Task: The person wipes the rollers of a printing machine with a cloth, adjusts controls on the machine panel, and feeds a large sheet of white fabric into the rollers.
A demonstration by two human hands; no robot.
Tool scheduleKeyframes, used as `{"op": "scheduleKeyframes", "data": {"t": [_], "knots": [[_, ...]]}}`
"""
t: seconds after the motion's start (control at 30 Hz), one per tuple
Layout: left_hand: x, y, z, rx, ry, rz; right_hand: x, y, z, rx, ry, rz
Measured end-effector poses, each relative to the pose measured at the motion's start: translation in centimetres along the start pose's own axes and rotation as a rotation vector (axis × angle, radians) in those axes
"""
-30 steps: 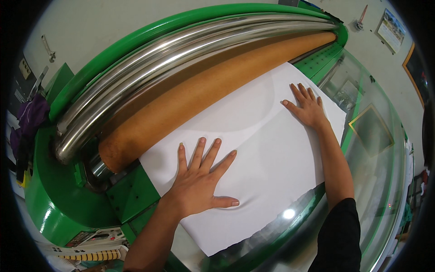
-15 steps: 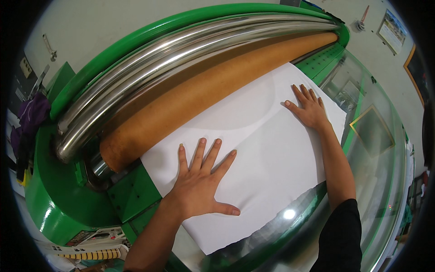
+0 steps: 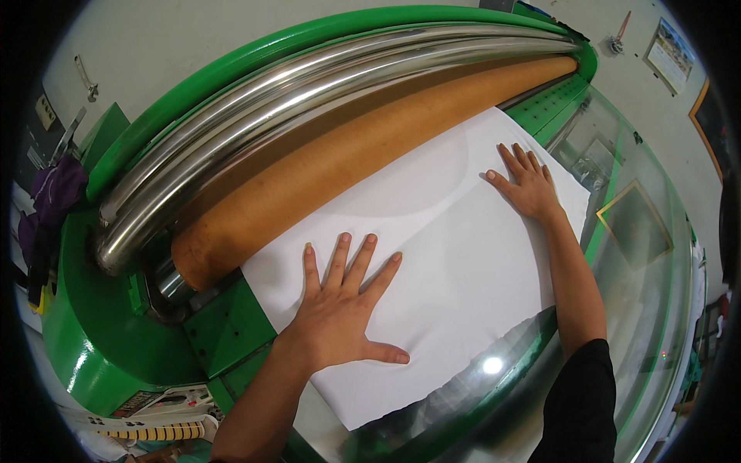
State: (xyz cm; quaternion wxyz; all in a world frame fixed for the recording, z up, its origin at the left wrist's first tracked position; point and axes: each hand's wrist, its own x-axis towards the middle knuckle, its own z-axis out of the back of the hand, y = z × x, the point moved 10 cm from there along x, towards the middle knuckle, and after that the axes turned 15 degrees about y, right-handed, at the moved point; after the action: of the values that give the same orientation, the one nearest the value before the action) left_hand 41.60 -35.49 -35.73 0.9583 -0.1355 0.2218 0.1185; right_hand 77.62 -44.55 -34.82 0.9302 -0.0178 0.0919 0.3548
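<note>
A white sheet (image 3: 455,247), which could be cloth or paper, lies over a glass-like surface. Its far edge meets a long tan roller (image 3: 340,170) on a green machine. My left hand (image 3: 340,309) rests palm down on the left part of the sheet, fingers spread and thumb pointing right. Farther off, near the right edge of the sheet, my right hand (image 3: 529,185) lies flat with its fingers stretched out. Neither hand grips anything. The sheet's near edge looks slightly ragged, and faint creases run across its middle.
Two shiny steel rollers (image 3: 309,85) run behind the tan one under a green bar (image 3: 309,35). Green plates (image 3: 231,324) flank the sheet. A purple cloth (image 3: 58,189) hangs at the far left. A clear glass panel (image 3: 629,309) extends right.
</note>
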Motion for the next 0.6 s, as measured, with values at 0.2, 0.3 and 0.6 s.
{"op": "scheduleKeyframes", "data": {"t": [0.2,0.3,0.6], "knots": [[-0.05,0.04,0.04,-0.004,0.002,0.007,0.04,0.10,0.08,-0.001,0.004,0.000],[-0.05,0.08,0.02,-0.005,-0.005,0.008,0.05,0.18,0.09,0.000,0.005,-0.003],[0.26,0.33,-0.32,0.029,-0.082,0.034,0.41,-0.11,-0.15,-0.017,0.014,0.025]]}}
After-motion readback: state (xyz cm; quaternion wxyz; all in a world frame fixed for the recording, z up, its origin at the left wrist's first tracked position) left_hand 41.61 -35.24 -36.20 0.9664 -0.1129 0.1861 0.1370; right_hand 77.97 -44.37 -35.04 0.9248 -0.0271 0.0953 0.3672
